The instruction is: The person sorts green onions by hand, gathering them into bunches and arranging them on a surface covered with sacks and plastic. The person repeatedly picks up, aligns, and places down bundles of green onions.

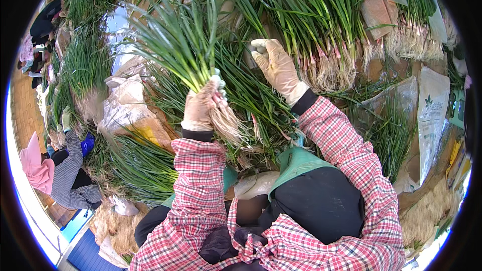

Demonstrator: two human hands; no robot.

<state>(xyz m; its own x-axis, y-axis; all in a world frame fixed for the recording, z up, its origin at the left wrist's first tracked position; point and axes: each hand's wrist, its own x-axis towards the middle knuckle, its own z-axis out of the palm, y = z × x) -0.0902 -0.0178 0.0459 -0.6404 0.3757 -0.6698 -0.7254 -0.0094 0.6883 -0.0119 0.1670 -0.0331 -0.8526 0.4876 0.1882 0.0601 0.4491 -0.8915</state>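
Note:
My left hand (201, 105), in a pale glove, is closed around a bunch of green garlic plants (196, 71). Their leaves fan up and away to the left, and whitish roots (228, 124) hang below my fist beside the pinkish stem bases. To the right, my gloved right hand (276, 64) is raised with thumb and fingers apart, nothing clearly between them. It is just left of a row of similar plants (320, 19) with pink stems and long roots. Under both hands lies a loose heap of green plants (241, 82).
Plastic sheeting (124, 98) lies on the left, near more leaves (143, 169). At right are another rooted bundle (418, 41) and a printed white bag (433, 116). A person in a checked sleeve (73, 150) works at far left. Heaped pale roots (116, 226) lie lower left.

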